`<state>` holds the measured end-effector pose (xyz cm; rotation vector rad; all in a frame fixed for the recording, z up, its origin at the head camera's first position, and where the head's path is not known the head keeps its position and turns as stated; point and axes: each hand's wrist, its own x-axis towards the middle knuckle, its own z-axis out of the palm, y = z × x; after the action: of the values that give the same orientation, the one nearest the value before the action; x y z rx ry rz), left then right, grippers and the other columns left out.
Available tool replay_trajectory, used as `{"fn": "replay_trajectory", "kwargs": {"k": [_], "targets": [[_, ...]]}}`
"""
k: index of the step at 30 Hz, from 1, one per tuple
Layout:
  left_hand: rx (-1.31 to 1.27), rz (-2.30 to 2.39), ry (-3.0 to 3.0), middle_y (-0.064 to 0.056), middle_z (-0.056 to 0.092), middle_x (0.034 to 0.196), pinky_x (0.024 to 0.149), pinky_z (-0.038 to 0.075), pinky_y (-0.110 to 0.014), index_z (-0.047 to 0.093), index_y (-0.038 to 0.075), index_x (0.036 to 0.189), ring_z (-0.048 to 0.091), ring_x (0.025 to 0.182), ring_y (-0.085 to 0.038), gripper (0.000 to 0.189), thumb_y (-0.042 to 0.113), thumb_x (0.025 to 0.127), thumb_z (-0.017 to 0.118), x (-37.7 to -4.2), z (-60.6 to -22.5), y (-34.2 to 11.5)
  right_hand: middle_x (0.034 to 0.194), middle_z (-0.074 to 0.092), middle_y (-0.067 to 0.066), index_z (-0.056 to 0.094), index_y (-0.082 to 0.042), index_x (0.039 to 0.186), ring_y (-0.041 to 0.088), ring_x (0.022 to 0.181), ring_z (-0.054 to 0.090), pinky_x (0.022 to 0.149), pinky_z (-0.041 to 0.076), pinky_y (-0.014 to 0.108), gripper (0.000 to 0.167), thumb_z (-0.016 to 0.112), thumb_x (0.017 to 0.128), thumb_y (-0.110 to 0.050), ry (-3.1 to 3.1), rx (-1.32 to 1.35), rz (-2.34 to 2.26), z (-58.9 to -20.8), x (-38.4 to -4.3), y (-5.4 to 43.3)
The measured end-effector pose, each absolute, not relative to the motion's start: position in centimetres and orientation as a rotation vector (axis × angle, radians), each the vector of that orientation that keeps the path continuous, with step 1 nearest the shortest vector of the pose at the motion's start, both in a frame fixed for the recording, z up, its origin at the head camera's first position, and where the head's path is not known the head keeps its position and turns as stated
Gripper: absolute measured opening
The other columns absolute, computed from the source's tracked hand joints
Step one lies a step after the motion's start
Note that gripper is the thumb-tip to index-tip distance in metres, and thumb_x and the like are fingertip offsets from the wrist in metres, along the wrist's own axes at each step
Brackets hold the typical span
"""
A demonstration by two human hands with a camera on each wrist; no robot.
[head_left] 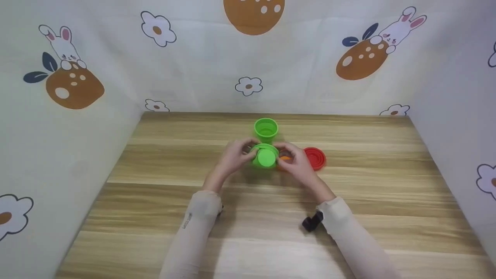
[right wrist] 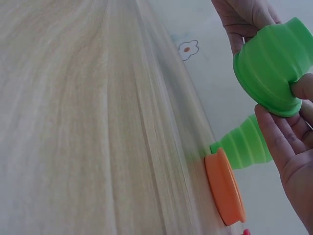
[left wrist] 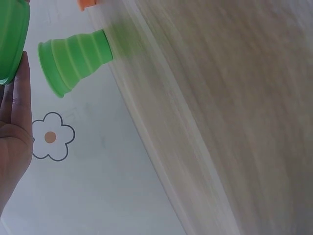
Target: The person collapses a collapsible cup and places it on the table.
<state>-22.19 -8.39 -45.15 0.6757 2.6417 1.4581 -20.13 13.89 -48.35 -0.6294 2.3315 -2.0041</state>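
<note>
Both hands hold a green collapsible cup [head_left: 266, 158], its base facing back toward me and its rim turned away. My left hand [head_left: 234, 155] grips it from the left. From the other side, my right hand [head_left: 300, 162] pinches it; in the right wrist view the thumb [right wrist: 303, 87] dents the ribbed wall [right wrist: 276, 63] while fingers support the rim. Just behind, a second green cup [head_left: 266, 127] stands extended and upright on the table. An orange flattened cup [right wrist: 225, 186] lies under my right hand, mostly hidden by it in the head view.
A red flattened cup [head_left: 316, 158] lies right of my right hand. The wooden table [head_left: 174, 162] meets a printed cloth backdrop [head_left: 201, 69] behind and at both sides. A small black device [head_left: 312, 222] is strapped at my right wrist.
</note>
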Motion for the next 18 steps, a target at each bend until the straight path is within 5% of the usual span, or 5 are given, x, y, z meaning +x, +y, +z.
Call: {"fn": "replay_trajectory", "kwargs": {"k": [13, 18], "targets": [[0.698, 1.458, 2.610, -0.017, 0.073, 0.109, 0.085, 0.061, -0.033, 0.067, 0.001, 0.118, 0.071, 0.093, -0.028, 0.025, 0.010, 0.094, 0.062, -22.06, -44.99, -8.10, 0.116, 0.067, 0.024, 0.063, 0.007, 0.122, 0.007, 0.092, 0.065, 0.083, 0.055, 0.016, 0.037, 0.066, 0.085, 0.008, 2.490, -0.548, -1.970, -48.23, -19.95, 13.63], [0.751, 1.466, 2.571, -0.015, 0.073, 0.111, 0.085, 0.060, -0.034, 0.065, 0.003, 0.122, 0.070, 0.093, -0.027, 0.029, 0.012, 0.095, 0.062, -21.91, -45.10, -8.28, 0.115, 0.068, 0.021, 0.065, 0.005, 0.122, 0.014, 0.093, 0.067, 0.079, 0.055, 0.016, 0.038, 0.067, 0.084, 0.009, 2.516, -0.482, -1.971, -48.15, -19.81, 13.60]]}}
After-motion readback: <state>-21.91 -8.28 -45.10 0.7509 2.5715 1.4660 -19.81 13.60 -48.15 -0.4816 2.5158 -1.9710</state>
